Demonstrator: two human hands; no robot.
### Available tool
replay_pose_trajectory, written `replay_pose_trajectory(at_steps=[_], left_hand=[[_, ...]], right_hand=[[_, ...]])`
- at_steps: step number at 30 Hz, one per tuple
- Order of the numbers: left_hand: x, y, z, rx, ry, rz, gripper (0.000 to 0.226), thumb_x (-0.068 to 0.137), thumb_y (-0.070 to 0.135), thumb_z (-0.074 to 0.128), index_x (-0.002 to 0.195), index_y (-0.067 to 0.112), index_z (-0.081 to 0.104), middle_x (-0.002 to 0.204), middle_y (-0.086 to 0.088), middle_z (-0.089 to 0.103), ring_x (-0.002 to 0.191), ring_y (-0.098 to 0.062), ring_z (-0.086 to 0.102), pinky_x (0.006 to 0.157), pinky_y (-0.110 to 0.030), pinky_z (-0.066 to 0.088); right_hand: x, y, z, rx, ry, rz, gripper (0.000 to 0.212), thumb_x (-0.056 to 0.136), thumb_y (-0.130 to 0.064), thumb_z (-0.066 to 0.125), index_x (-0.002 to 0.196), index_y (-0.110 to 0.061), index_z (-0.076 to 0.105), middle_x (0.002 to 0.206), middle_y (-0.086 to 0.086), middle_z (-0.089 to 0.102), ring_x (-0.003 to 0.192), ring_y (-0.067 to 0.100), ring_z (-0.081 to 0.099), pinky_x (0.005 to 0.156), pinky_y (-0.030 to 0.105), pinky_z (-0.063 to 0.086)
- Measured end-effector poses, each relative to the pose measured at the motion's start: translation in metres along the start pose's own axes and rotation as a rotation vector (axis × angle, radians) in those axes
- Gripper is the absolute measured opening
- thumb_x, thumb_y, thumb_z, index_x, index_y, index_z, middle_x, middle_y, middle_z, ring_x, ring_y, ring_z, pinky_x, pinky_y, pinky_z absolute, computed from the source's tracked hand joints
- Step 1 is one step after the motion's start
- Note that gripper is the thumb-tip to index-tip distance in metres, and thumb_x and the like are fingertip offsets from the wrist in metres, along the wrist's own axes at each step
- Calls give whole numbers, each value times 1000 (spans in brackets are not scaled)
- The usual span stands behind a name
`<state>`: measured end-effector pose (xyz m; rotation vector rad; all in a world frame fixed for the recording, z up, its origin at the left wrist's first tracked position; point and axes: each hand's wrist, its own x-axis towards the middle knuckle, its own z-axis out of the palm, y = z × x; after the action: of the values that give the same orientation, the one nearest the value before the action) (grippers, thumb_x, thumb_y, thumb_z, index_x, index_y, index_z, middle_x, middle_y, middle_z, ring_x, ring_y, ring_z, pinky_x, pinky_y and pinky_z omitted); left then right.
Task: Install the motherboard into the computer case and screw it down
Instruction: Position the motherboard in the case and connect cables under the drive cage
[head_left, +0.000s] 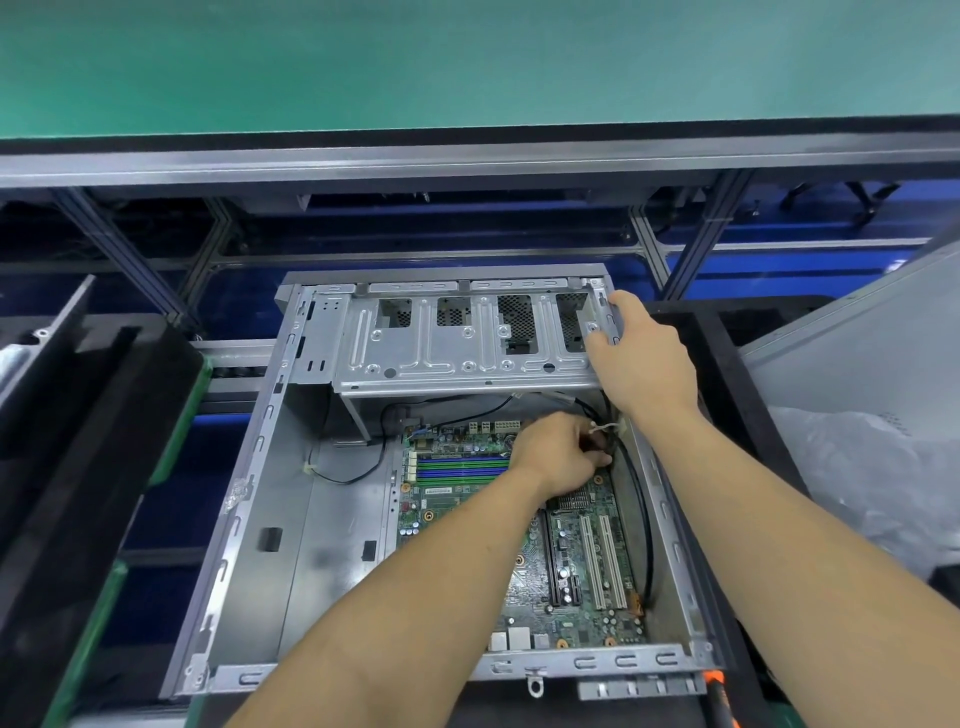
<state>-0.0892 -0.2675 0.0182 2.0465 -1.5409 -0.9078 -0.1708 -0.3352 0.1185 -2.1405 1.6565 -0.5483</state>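
Motherboard (467, 499) is seated in computer case (270, 519), center frame. Black cable (636, 467) is pinched by left hand (556, 452); drive cage (457, 338) corner, upper right, is gripped by right hand (644, 358).

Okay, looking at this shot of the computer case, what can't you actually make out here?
Head view only:
- What the left hand fingers pinch: hidden by the hand itself, among black cables.
- Motherboard centre: covered by the left forearm.
- Whether any screws are in: too small to tell.
- Orange-handled tool: cut off by the bottom edge.
- Right hand fingertips: partly behind the drive cage.
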Motion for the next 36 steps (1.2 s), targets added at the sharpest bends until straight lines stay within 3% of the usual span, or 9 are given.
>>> replay_pose_trajectory(at_steps=[14,20,25,30,36], left_hand=[[0,0,0,-7,7,16,12,84,37,74,89,26,72,93,2,74,91,-23,66,76,-31,51],[1,-1,1,-4,11,16,14,83,38,75,92,28,73,95,1,75,92,-25,66,77,-31,51],[2,-1,1,-28,-2,10,12,81,37,76,87,27,71,90,5,73,89,-22,66,79,-31,53],[2,-2,1,-29,-3,6,12,81,39,76,86,30,69,82,9,68,82,-18,63,76,-29,49],[0,-2,2,-11,7,24,11,83,38,74,89,29,70,87,4,73,86,-21,66,80,-31,51]], right_hand=[[0,0,0,5,-3,4,48,99,-35,46,146,-29,38,97,7,66,82,31,63,77,47,57],[0,1,2,9,5,3,47,99,-36,47,145,-29,38,94,8,66,80,31,64,74,47,57],[2,3,3,11,20,-3,48,99,-35,47,145,-29,39,88,4,64,74,27,62,66,39,53],[2,4,4,11,19,-1,48,99,-36,46,146,-29,39,91,4,64,77,28,63,69,41,54],[2,3,3,17,12,2,48,98,-35,46,145,-30,38,91,5,65,77,28,63,70,42,55]])
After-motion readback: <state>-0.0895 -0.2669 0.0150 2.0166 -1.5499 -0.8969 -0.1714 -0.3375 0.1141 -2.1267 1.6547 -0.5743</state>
